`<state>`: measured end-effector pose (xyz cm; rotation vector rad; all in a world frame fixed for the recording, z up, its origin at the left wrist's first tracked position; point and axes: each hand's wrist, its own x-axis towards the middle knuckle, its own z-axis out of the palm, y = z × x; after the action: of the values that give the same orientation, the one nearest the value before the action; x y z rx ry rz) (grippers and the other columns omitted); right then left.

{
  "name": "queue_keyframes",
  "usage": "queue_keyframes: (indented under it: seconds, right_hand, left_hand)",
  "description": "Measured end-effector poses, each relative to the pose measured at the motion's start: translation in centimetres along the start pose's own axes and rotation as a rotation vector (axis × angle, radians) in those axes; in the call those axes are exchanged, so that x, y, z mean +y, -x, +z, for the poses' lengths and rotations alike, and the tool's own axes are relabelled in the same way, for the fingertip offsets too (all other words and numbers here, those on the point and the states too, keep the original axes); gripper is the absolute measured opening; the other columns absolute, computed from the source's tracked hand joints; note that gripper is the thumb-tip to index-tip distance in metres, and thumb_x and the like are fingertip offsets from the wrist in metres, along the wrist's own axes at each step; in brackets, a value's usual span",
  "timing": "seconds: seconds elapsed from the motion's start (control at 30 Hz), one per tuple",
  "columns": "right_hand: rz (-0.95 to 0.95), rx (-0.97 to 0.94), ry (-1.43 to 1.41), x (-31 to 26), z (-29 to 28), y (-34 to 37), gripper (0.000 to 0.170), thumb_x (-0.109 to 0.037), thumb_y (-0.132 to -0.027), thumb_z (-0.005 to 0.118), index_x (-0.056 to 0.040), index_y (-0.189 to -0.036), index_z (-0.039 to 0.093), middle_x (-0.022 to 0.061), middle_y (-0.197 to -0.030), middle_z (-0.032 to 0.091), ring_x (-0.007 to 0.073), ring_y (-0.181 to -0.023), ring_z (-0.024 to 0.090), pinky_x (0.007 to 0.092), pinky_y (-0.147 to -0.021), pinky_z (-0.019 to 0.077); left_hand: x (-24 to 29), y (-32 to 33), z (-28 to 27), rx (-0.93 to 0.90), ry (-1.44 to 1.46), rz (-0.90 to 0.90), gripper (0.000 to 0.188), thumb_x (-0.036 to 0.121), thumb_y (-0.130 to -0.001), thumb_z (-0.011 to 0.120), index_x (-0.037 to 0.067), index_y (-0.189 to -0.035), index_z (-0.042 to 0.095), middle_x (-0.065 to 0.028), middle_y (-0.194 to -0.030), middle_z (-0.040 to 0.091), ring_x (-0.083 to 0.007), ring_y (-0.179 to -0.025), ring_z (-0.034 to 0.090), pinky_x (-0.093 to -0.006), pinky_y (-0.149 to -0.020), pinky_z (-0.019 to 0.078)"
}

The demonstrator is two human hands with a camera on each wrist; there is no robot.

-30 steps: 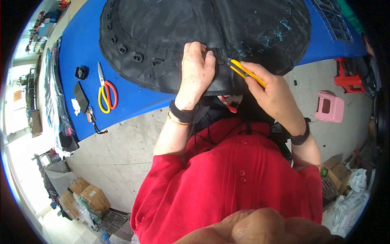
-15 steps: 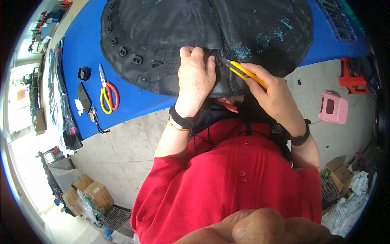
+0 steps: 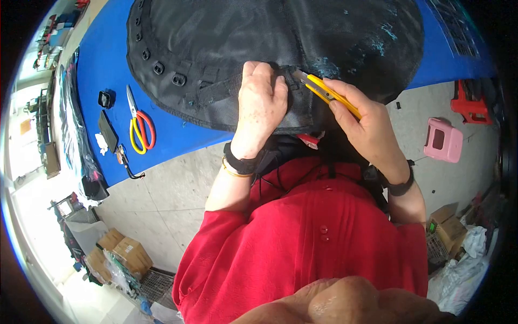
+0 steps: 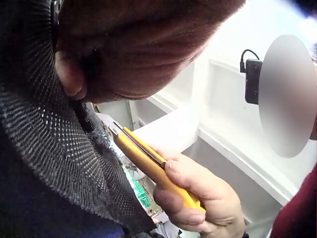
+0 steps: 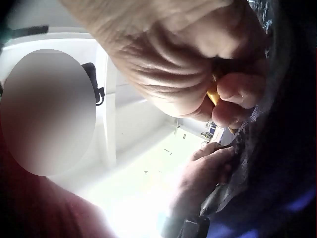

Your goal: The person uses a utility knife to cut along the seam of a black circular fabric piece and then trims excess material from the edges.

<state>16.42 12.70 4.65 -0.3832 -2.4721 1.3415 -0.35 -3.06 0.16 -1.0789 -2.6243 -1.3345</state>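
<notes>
A large black mesh fabric piece [image 3: 226,32] with a row of black plastic fittings [image 3: 178,79] along its left rim lies over the blue table. My left hand [image 3: 260,102] grips a fold of it near the front edge, fingers curled into the cloth. My right hand [image 3: 372,121] holds a yellow utility knife [image 3: 329,94], its blade [image 3: 298,75] out and its tip at the fabric just right of the left thumb. In the left wrist view the knife [image 4: 148,166] points up at the mesh [image 4: 64,148]. The right wrist view shows only bits of yellow handle [image 5: 213,95] between fingers.
On the blue table [image 3: 178,143] to the left lie scissors [image 3: 141,129] with red and yellow handles, a small black plastic part [image 3: 106,99] and a dark flat piece [image 3: 108,132]. Blue-green thread scraps [image 3: 386,40] cling to the fabric. A pink stool [image 3: 443,140] and red stool [image 3: 470,105] stand on the floor right.
The knife has rolled in my right hand, so its slider side now faces up, and its blade stays near the left thumb. My left hand keeps its grip on the fabric.
</notes>
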Motion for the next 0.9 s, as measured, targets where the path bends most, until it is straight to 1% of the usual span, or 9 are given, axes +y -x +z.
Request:
queue_keyframes:
  seconds: [0.1,0.2,0.3,0.4,0.5,0.6,0.7,0.8,0.9]
  right_hand:
    - [-0.038,0.021,0.023,0.4,0.4,-0.3,0.036,-0.006,-0.102,0.069,-0.0041,-0.137,0.066,0.0213,-0.119,0.076,0.0384,-0.107,0.077,0.0389,-0.087,0.0617]
    - [0.024,0.001,0.014,0.4,0.3,-0.1,0.035,-0.006,-0.101,0.070,-0.0042,-0.136,0.067,0.0210,-0.118,0.077,0.0364,-0.105,0.078,0.0378,-0.086,0.0617]
    - [0.124,-0.057,-0.051,-0.7,-0.3,0.0,0.035,-0.007,-0.101,0.070,-0.0040,-0.136,0.068,0.0210,-0.118,0.077,0.0328,-0.105,0.079,0.0368,-0.086,0.0614]
    - [0.131,-0.083,-0.044,-0.8,-0.6,0.0,0.034,-0.007,-0.102,0.069,-0.0039,-0.136,0.068,0.0210,-0.117,0.077,0.0301,-0.104,0.079,0.0366,-0.086,0.0614]
    - [0.174,-0.127,-0.038,-1.2,-1.2,0.0,0.035,-0.008,-0.102,0.068,-0.0039,-0.136,0.068,0.0205,-0.117,0.078,0.0299,-0.102,0.080,0.0368,-0.085,0.0610]
    - [0.121,-0.126,-0.048,-1.0,-1.0,0.5,0.035,-0.009,-0.102,0.068,-0.0044,-0.136,0.067,0.0210,-0.114,0.078,0.0316,-0.099,0.080,0.0380,-0.082,0.0606]
    - [0.169,-0.129,-0.034,-1.2,-0.8,0.8,0.035,-0.009,-0.102,0.068,-0.0052,-0.137,0.067,0.0220,-0.112,0.077,0.0349,-0.098,0.079,0.0391,-0.080,0.0601]
    - [0.121,-0.101,-0.012,-1.3,-0.7,1.0,0.035,-0.010,-0.102,0.068,-0.0058,-0.136,0.067,0.0231,-0.110,0.076,0.0380,-0.096,0.078,0.0397,-0.078,0.0600]
    - [0.124,-0.114,0.015,-1.6,-0.7,1.3,0.038,-0.007,-0.102,0.069,-0.0061,-0.139,0.066,0.0173,-0.113,0.079,0.0242,-0.094,0.079,0.0324,-0.081,0.0587]
  left_hand:
    - [0.1,0.0,-0.1,-0.026,0.015,-0.002,0.015,0.003,-0.091,0.069,-0.006,-0.102,0.064,-0.0264,-0.110,0.063,-0.0477,-0.099,0.067,-0.0513,-0.087,0.0564]
    - [0.1,0.0,-0.1,-0.029,0.017,-0.005,0.015,0.003,-0.092,0.069,-0.006,-0.102,0.063,-0.0263,-0.110,0.063,-0.0478,-0.099,0.067,-0.0513,-0.087,0.0564]
    - [-0.1,-0.1,-0.2,-0.035,0.019,0.006,0.015,0.004,-0.092,0.068,-0.006,-0.102,0.063,-0.0262,-0.111,0.063,-0.0476,-0.099,0.067,-0.0511,-0.087,0.0564]
    - [-0.1,-0.1,-0.2,-0.011,0.016,-0.006,0.019,0.008,-0.089,0.073,-0.005,-0.102,0.066,-0.0229,-0.103,0.065,-0.0422,-0.097,0.067,-0.0467,-0.087,0.0549]
    - [-0.5,-0.1,0.0,-0.011,0.014,0.005,0.019,0.009,-0.090,0.072,-0.004,-0.103,0.066,-0.0228,-0.103,0.065,-0.0423,-0.097,0.067,-0.0466,-0.087,0.0549]
    - [-0.6,-0.1,0.0,-0.005,0.019,0.012,0.020,0.009,-0.090,0.072,-0.005,-0.103,0.066,-0.0229,-0.103,0.065,-0.0424,-0.096,0.067,-0.0464,-0.087,0.0548]
    - [-0.7,-0.1,0.0,0.006,0.019,-0.005,0.021,0.011,-0.091,0.073,-0.005,-0.103,0.066,-0.0224,-0.103,0.065,-0.0421,-0.095,0.067,-0.0464,-0.086,0.0549]
    - [-0.9,-0.1,-0.1,0.019,0.015,0.025,0.024,0.014,-0.092,0.075,-0.005,-0.104,0.067,-0.0226,-0.102,0.066,-0.0417,-0.093,0.067,-0.0463,-0.085,0.0549]
    - [0.1,-0.3,-0.9,-0.035,-0.017,-0.066,0.031,0.020,-0.091,0.080,-0.005,-0.104,0.067,-0.0229,-0.101,0.066,-0.0412,-0.093,0.067,-0.0465,-0.084,0.0549]
